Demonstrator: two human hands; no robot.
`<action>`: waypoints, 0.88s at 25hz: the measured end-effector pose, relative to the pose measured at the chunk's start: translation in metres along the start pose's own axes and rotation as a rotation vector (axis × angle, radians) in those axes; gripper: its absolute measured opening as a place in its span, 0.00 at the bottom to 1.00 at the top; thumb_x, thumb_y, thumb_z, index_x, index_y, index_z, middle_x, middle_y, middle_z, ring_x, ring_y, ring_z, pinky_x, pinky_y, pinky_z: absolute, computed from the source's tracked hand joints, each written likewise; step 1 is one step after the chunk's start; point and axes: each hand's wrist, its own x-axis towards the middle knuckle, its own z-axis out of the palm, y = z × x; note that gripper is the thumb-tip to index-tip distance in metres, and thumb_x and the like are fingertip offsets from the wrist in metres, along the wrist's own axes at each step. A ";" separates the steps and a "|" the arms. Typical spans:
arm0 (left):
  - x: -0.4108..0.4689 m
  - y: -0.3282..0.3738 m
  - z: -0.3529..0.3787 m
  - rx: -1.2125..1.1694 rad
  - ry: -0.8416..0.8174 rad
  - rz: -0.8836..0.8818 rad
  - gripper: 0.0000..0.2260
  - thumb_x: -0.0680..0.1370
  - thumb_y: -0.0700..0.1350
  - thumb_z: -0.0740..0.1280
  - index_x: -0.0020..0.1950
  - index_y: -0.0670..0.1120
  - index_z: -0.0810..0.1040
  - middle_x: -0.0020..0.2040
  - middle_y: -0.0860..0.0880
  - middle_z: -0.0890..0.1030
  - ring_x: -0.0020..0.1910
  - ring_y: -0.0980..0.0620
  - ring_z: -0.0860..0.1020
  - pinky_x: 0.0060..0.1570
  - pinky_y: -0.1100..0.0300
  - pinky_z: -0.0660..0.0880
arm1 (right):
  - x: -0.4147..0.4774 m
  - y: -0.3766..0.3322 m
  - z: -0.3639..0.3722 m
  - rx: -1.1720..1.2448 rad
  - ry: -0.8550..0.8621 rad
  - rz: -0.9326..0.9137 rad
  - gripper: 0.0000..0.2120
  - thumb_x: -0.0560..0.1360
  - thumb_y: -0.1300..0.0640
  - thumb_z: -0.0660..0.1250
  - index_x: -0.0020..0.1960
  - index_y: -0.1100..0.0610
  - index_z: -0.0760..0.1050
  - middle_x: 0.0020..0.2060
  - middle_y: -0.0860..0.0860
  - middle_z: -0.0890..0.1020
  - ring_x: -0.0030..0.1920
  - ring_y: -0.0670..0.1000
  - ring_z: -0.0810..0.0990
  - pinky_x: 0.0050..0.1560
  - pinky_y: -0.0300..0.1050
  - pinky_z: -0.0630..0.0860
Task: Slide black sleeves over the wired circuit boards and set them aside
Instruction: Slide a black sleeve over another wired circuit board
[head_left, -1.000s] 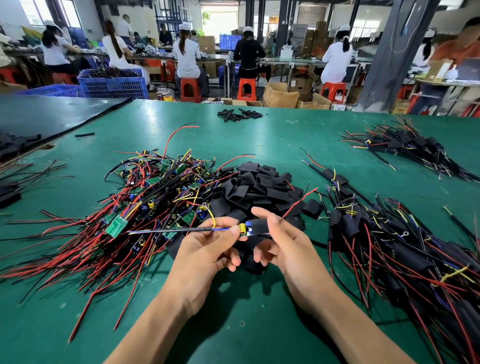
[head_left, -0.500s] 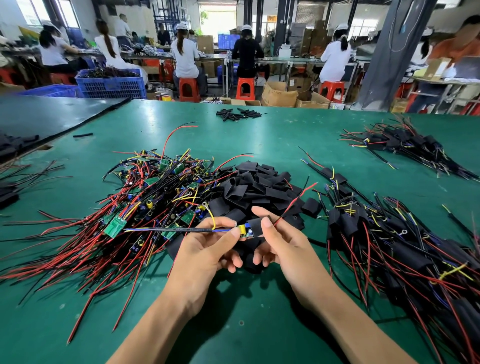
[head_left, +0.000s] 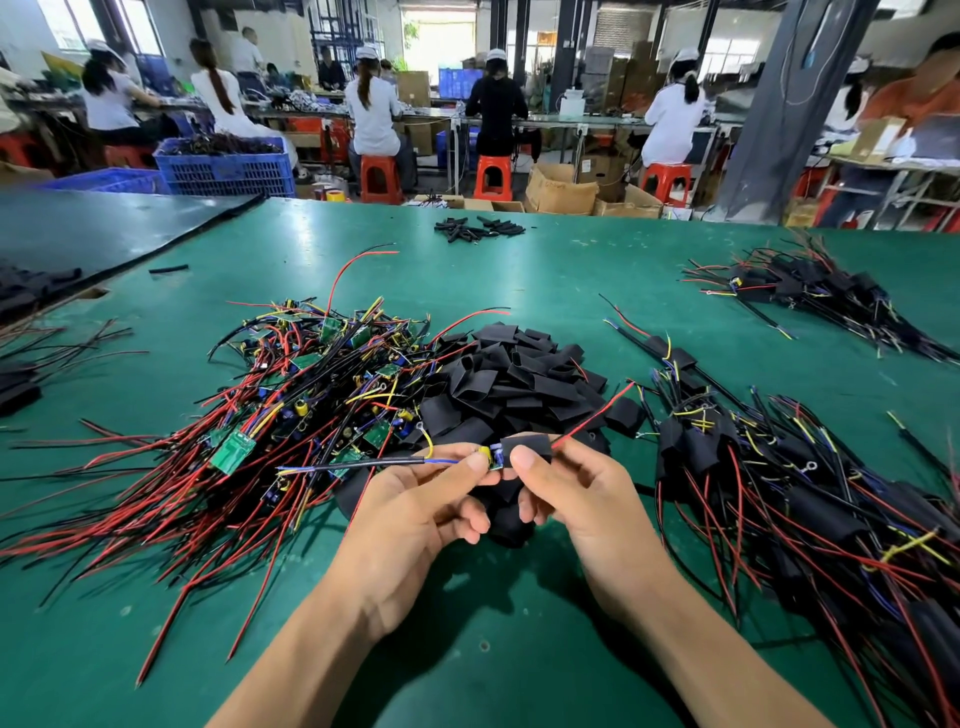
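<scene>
Between left grip (head_left: 415, 514) and right grip (head_left: 587, 504), sleeve (head_left: 527, 447) partly covers board (head_left: 491, 460).

I see a green table (head_left: 545, 291) under the fingers (head_left: 524, 460), running far fwd. Fwd-left of the fingers, a dark mat (head_left: 104, 228) covers the next surface. Beyond it, well away, sit blue crates (head_left: 228, 169). Straight ahead past the table edge are orange stools (head_left: 491, 176) w/ ppl (head_left: 374, 114) seated, backs to me, and cardboard boxes (head_left: 558, 189) on the floor. Fwd-right stands a grey pillar (head_left: 779, 114).
</scene>
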 end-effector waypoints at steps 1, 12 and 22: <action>0.000 0.000 0.000 0.006 0.005 0.010 0.10 0.71 0.44 0.73 0.50 0.40 0.83 0.45 0.40 0.84 0.27 0.51 0.75 0.29 0.63 0.73 | 0.000 0.000 0.000 -0.001 -0.005 -0.001 0.07 0.73 0.52 0.71 0.47 0.54 0.84 0.39 0.52 0.84 0.32 0.48 0.75 0.34 0.37 0.70; 0.001 0.000 -0.001 -0.055 0.020 -0.011 0.18 0.67 0.44 0.75 0.54 0.38 0.84 0.43 0.41 0.81 0.27 0.52 0.74 0.28 0.63 0.72 | 0.001 0.003 0.004 0.085 -0.096 0.072 0.13 0.72 0.53 0.72 0.57 0.50 0.83 0.36 0.50 0.81 0.33 0.48 0.76 0.36 0.39 0.71; 0.003 -0.002 0.000 -0.023 0.164 -0.026 0.12 0.70 0.42 0.73 0.51 0.40 0.82 0.38 0.46 0.82 0.26 0.53 0.73 0.26 0.65 0.69 | 0.001 0.007 0.006 0.088 0.046 0.088 0.09 0.77 0.52 0.69 0.55 0.47 0.84 0.38 0.51 0.83 0.31 0.51 0.78 0.40 0.44 0.72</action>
